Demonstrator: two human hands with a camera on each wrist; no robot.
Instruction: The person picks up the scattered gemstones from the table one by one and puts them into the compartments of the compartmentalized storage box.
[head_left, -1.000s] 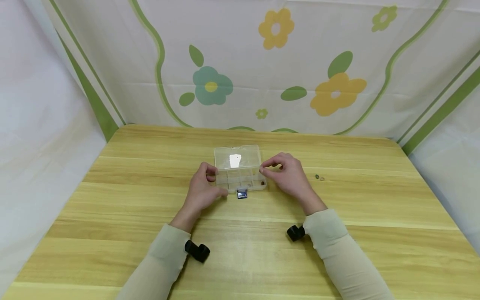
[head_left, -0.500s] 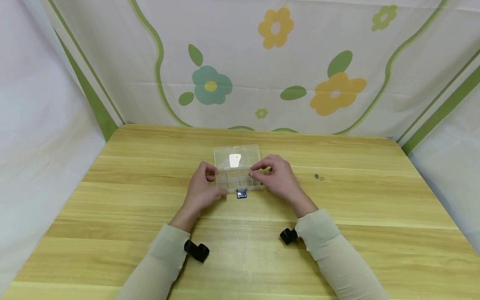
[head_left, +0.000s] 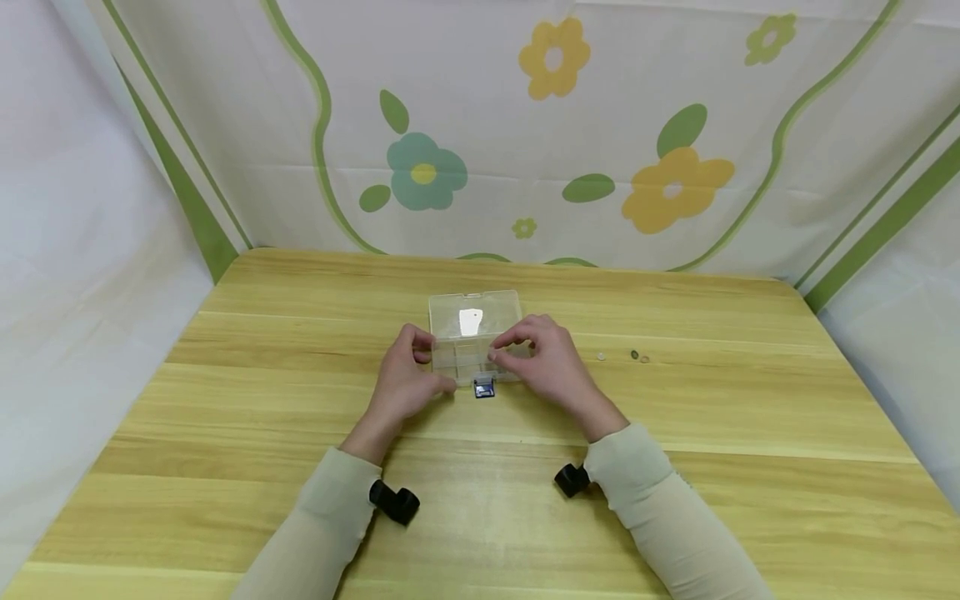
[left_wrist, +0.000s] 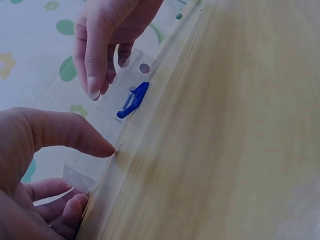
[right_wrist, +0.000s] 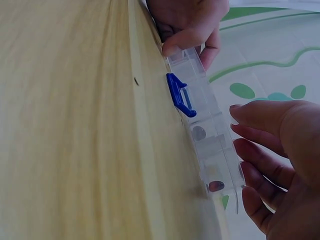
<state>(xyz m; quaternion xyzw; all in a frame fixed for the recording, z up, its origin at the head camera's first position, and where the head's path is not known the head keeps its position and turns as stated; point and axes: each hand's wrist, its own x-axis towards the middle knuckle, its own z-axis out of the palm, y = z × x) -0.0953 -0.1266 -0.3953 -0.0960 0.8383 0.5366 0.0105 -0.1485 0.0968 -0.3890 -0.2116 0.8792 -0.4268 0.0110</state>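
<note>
A clear plastic compartment box (head_left: 444, 358) with its lid (head_left: 450, 312) raised stands on the table; a blue latch (head_left: 483, 388) sits at its front. My left hand (head_left: 405, 379) grips the box's left end, thumb at the front and fingers behind. Above the middle compartments my right hand (head_left: 551, 362) pinches a small pale piece (left_wrist: 93, 95), seen at its fingertips in the left wrist view; its kind is unclear. In the right wrist view, a greyish flat stone (right_wrist: 198, 132) and a reddish-brown stone (right_wrist: 216, 186) lie in separate compartments of the box.
To the right on the wooden table (head_left: 750, 400) lie a small white piece (head_left: 601, 357), a dark green stone (head_left: 634, 354) and a pale ring-like piece (head_left: 645, 359). Behind the table's far edge hangs a flowered cloth (head_left: 525, 142).
My right hand has moved left and slightly toward me, from the box's right end to over its middle. The small white piece on the table has come into sight. My left hand stays put.
</note>
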